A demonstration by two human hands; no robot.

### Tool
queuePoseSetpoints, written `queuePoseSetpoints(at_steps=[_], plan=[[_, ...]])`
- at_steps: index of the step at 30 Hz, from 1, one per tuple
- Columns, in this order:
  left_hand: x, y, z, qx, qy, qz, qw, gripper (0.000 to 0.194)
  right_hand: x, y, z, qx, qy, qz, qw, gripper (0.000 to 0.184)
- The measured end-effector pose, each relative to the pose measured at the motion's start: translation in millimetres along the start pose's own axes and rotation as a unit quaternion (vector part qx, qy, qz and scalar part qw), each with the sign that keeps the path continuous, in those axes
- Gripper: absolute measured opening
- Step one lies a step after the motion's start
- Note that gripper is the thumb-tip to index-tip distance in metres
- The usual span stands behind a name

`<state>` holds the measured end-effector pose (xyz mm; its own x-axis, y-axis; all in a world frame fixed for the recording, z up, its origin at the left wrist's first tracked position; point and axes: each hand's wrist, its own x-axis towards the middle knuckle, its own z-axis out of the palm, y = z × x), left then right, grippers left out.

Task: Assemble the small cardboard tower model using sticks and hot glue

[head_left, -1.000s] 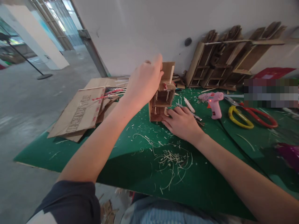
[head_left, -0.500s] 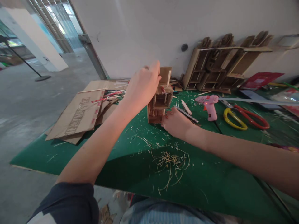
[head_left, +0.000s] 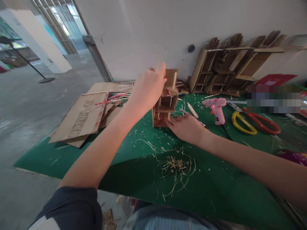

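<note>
A small cardboard shelf model (head_left: 168, 105) stands upright on the green table, with open compartments and thin wooden sticks inside. My left hand (head_left: 151, 84) is closed on its upper left part; the fingertips are partly hidden behind the hand. Low down on the right side, my right hand (head_left: 185, 127) reaches a stretched finger to the bottom compartment, its other fingers apart. Just behind that hand lie a utility knife (head_left: 184, 111), partly covered, and a white glue stick (head_left: 192, 110).
A pink glue gun (head_left: 217, 110) and scissors with red and yellow handles (head_left: 244, 123) lie to the right. A larger cardboard shelf (head_left: 230, 70) leans on the wall. Cardboard sheets (head_left: 79, 118) are at left. Wood shavings (head_left: 176, 164) lie in front on the green table (head_left: 134, 179).
My right hand has loosened beside the model's base; its fingers have spread and one now reaches into the bottom compartment. My left hand keeps its hold. The view has shifted slightly.
</note>
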<state>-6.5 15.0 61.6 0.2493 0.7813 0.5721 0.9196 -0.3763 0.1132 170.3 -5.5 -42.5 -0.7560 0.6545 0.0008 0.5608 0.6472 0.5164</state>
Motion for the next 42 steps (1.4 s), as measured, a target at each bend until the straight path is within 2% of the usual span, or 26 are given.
queuePoseSetpoints(at_steps=[4,9,14,16,19,25,28,32,35,38,42], plan=[[-0.2,1.1,-1.4,-0.005,-0.002,0.004,1.000,0.015,2.8,0.9,3.0,0.028,-0.040,0.027,0.998,0.054],[-0.5,0.0,-0.6,0.007,0.007,0.008,1.000,0.016,-5.8,-2.1,8.6,0.099,0.025,-0.002,0.995,0.051],[-1.0,-0.6,-0.6,-0.013,0.006,-0.001,1.000,0.016,-8.0,0.2,8.3,0.205,-0.001,0.164,0.965,0.047],[-1.2,-0.2,-1.1,-0.012,0.003,0.000,1.000,0.016,-5.6,1.9,9.3,0.243,-0.018,0.183,0.952,0.050],[-1.2,0.2,-1.5,-0.003,0.003,0.006,1.000,0.017,-2.0,2.2,12.4,0.258,-0.030,0.162,0.952,0.052],[-1.5,0.8,-0.3,0.001,0.004,0.010,1.000,0.016,1.7,-2.6,13.6,0.208,-0.019,0.101,0.973,0.051],[-1.4,1.4,-0.6,-0.004,0.004,0.005,1.000,0.016,-0.5,-6.2,13.9,0.193,-0.017,0.101,0.976,0.052],[-1.1,1.8,-1.8,0.008,0.000,0.005,1.000,0.017,-10.1,-11.1,19.3,0.177,0.033,0.154,0.972,0.053],[-0.9,1.6,-1.7,0.013,0.003,0.012,1.000,0.018,-13.5,-11.9,19.2,0.125,0.062,0.099,0.985,0.052],[-0.8,1.3,-1.3,0.002,0.005,0.009,1.000,0.018,-7.2,-10.6,10.4,0.095,0.028,0.052,0.994,0.063],[-0.8,0.8,-1.1,-0.014,-0.001,-0.003,1.000,0.017,4.6,-10.4,-2.7,0.087,-0.045,0.079,0.992,0.058]])
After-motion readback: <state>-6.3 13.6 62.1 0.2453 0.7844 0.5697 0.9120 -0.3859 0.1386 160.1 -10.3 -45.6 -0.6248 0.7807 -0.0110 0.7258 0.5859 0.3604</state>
